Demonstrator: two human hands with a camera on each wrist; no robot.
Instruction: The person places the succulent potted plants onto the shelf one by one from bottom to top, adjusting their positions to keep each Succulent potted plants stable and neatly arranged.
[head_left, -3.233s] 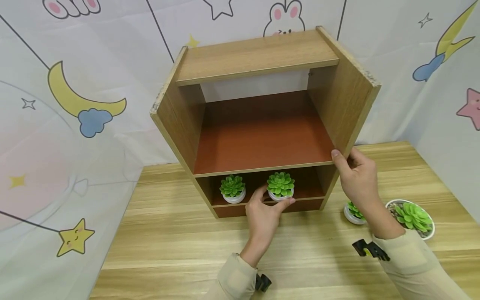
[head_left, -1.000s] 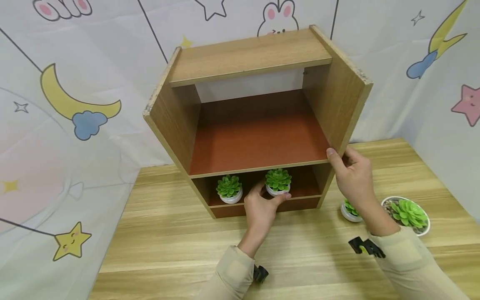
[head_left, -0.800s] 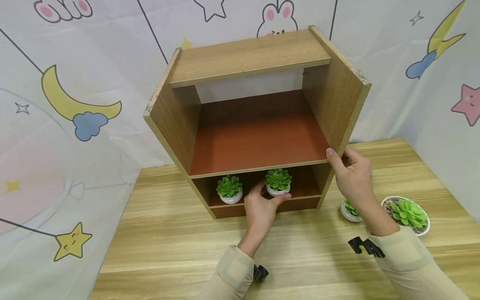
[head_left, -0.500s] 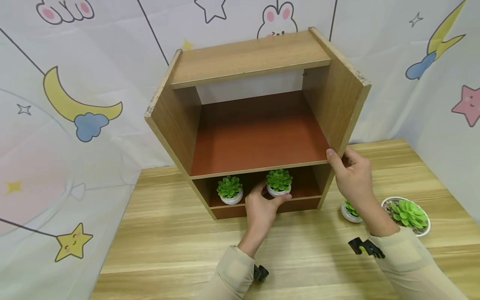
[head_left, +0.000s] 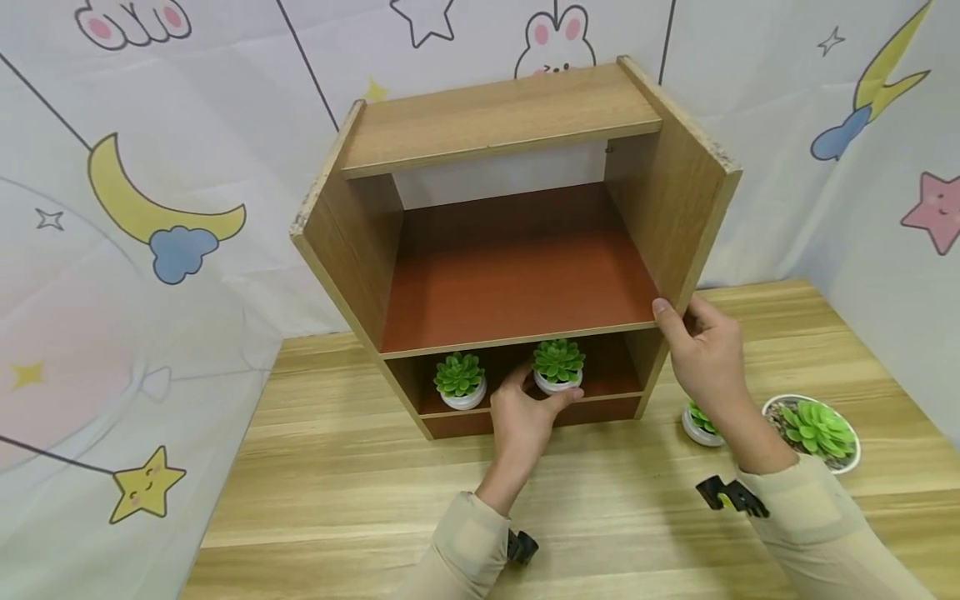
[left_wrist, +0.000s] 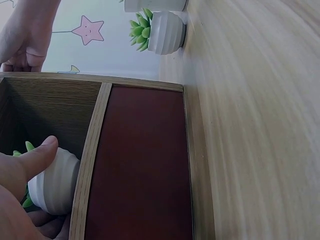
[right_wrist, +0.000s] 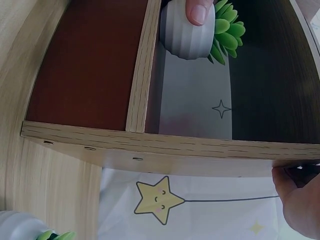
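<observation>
Both hands grip: left around a potted succulent, right on the cabinet's side.

Left grip around white pot

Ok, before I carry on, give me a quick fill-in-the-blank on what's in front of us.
1. The left hand holds a potted plant in the ____ compartment.
2. The right hand grips the shelf unit by its ____ side panel.
3. In the head view, the other plant inside stands to the ____ of the held one.
4. The held plant's leaves are ____.

Missing words: lower; right; left; green.
</observation>
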